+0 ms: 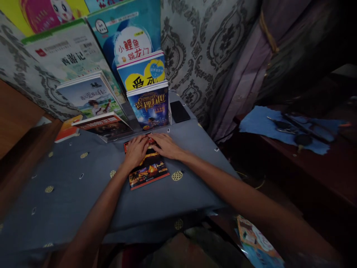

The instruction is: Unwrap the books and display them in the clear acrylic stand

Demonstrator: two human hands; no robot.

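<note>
A book with a dark cover, an orange border and a row of small sunset-like photos lies flat on the patterned grey tablecloth. My left hand rests palm down on its upper left part, fingers stretched toward the top edge. My right hand reaches over the upper right part from the side, its fingers extended and lying on the cover. The fingertips of both hands come close together near the book's top edge. Between them, the hands hide most of the upper cover.
Behind the hands stand a dark blue book, a yellow and blue book and several other books on a stand. A black phone lies right of them. At the right, a blue cloth with small items covers part of a dark surface.
</note>
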